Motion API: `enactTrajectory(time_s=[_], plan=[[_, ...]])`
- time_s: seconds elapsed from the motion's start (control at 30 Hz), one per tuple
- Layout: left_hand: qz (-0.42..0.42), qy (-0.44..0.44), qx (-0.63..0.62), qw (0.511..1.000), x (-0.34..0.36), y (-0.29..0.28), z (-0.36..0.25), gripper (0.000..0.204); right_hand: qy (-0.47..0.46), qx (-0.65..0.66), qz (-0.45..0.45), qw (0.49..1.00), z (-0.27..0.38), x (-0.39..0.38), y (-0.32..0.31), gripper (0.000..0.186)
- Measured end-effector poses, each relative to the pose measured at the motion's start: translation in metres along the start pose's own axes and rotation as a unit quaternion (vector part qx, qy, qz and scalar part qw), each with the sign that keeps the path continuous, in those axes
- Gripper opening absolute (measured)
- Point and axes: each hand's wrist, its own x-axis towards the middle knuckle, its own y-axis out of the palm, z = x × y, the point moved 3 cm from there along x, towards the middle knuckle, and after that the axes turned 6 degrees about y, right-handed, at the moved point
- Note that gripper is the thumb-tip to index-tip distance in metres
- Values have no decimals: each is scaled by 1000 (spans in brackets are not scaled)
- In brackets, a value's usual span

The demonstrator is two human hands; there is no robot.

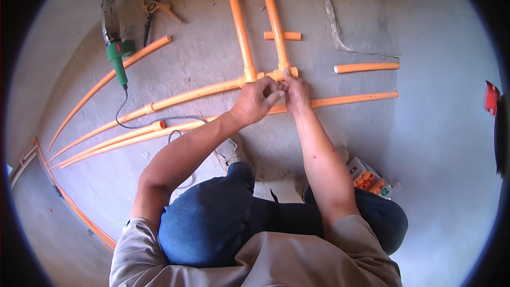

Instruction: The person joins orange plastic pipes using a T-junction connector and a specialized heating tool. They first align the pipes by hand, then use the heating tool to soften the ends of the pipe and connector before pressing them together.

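i see both hands meeting over the orange tee fitting (pixel 278 74) on the concrete floor (pixel 414 143): my left hand (pixel 256 101) curls shut, fingertips pinching toward the right hand (pixel 295 93), which grips the fitting where two orange pipes (pixel 238 21) join. a green welding tool (pixel 117 48) lies well apart, upper left.
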Motion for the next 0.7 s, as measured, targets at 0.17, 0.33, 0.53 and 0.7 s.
enactTrajectory(time_s=[0.17, 0.33, 0.53, 0.7], plan=[[-68, -29, 32, 997, 34, -28, 21, 28, -23, -16, -4, 1000, -4, 7, -3, 31], [-144, -45, 242, 958, 9, -45, 43, 47, -22, -29, -34, 999, -7, 3, -1, 36], [33, -209, 214, 954, 25, -53, 51, 64, -56, -20, -49, 997, -6, 1, -1, 36], [69, -254, 186, 947, 52, -53, 56, 70, -51, -17, -66, 996, -9, 1, 2, 34]])
